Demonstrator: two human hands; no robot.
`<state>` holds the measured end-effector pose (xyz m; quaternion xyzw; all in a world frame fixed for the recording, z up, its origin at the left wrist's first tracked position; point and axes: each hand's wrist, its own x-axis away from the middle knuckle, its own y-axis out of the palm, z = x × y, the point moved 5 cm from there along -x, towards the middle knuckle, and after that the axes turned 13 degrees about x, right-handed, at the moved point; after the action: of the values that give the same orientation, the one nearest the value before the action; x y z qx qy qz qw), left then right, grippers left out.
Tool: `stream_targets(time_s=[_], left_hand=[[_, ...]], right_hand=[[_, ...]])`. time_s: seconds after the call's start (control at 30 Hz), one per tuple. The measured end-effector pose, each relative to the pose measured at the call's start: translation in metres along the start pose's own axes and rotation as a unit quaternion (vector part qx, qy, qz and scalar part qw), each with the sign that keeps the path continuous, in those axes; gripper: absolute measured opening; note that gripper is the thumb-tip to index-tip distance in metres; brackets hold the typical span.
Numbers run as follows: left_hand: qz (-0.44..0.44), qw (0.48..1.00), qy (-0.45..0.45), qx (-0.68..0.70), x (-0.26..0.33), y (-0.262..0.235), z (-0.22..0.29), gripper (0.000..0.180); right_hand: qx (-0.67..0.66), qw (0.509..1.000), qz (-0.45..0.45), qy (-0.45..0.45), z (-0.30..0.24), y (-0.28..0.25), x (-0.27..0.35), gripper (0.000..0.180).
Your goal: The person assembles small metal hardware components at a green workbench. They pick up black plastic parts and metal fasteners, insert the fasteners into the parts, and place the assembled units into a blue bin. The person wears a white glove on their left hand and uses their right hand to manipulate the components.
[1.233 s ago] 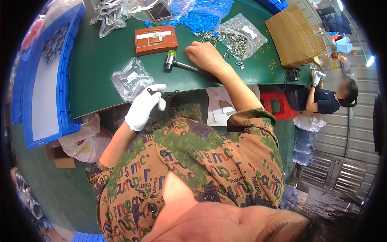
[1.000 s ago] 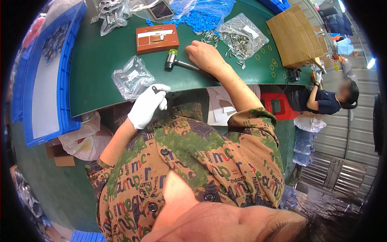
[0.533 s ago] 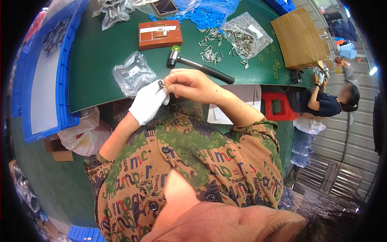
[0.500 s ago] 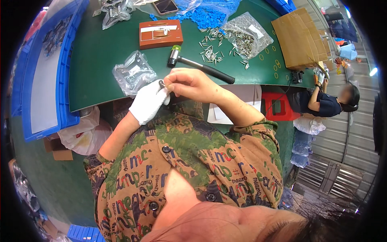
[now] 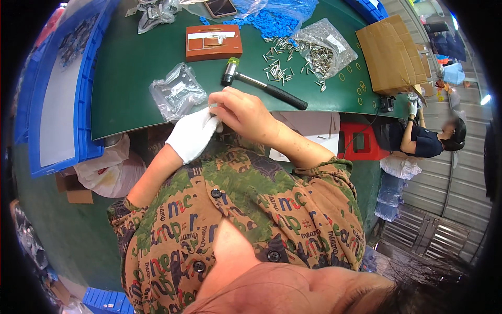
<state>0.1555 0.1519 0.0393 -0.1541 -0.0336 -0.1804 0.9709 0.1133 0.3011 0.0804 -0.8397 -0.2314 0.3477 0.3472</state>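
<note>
My left hand (image 5: 192, 135), in a white glove, is closed at the table's near edge, fingertips meeting those of my bare right hand (image 5: 244, 116). The right fingers are bent and pinched together above the left thumb. Whatever lies between them is small and covered by the fingers. Just beyond the left hand lies a clear plastic bag (image 5: 178, 92) with parts in it. A hammer (image 5: 265, 89) with a black grip and a yellow-green tip rests past my right hand.
A red-brown box (image 5: 213, 48) stands farther back. Small metal pins (image 5: 277, 72) lie loose beside a plastic bag of pins (image 5: 325, 52). Behind are blue pieces (image 5: 277, 21) and a phone (image 5: 220, 7). A cardboard box (image 5: 389, 55) is at right, a blue crate (image 5: 86, 104) at left; a co-worker (image 5: 426, 137) sits far right.
The right hand has turned and its fingers now cover the small dark part that showed between my hands. The whole view has shifted slightly.
</note>
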Motion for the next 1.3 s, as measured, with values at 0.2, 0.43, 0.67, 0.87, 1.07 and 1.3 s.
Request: stream_targets(time_s=[0.2, 0.43, 0.67, 0.87, 1.07, 1.3], left_hand=[[-0.086, 0.992, -0.074, 0.045, 0.009, -0.014, 0.011, 0.031], [-0.139, 0.980, -0.095, 0.111, 0.019, -0.010, 0.005, 0.031], [-0.085, 0.930, -0.153, 0.325, 0.022, -0.007, -0.006, 0.031], [-0.062, 0.951, -0.150, 0.262, 0.025, -0.002, -0.007, 0.032], [-0.063, 0.992, -0.093, 0.060, 0.021, -0.012, 0.008, 0.031], [-0.113, 0.969, -0.143, 0.166, 0.026, -0.004, -0.003, 0.031]], right_hand=[[0.069, 0.992, -0.033, -0.096, 0.005, -0.001, 0.000, 0.033], [0.098, 0.975, -0.007, -0.200, 0.003, 0.009, 0.007, 0.032], [0.142, 0.972, 0.047, -0.182, 0.006, 0.019, 0.016, 0.029], [0.138, 0.978, 0.064, -0.139, 0.007, 0.028, 0.027, 0.028], [0.158, 0.969, 0.099, -0.162, 0.011, 0.030, 0.031, 0.027], [0.117, 0.976, 0.093, -0.159, 0.011, 0.039, 0.045, 0.026]])
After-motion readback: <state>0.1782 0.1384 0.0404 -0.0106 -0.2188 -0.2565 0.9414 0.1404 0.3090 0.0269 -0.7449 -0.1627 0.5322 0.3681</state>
